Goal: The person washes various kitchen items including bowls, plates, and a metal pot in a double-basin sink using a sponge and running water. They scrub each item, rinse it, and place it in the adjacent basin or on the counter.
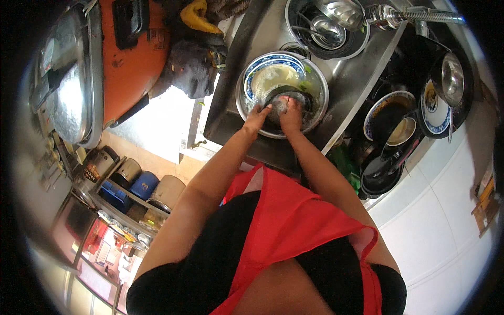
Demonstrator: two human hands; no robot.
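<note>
A round metal basin sits in the sink, with cloudy water and green leaf scraps in it. Inside it, a dark bowl is tilted in the near half. My left hand grips the dark bowl's left side. My right hand reaches into the same bowl, fingertips on a greyish, blurred patch; whether it grips a scrubber there is unclear. Blue-and-white patterned dishes lie partly under water at the basin's far left, close to the dark bowl.
Beyond the basin, a metal bowl holds ladles beside a flexible metal hose. Right of the steel sink edge stand used patterned bowls, a ladle and black pans. An orange container is at left.
</note>
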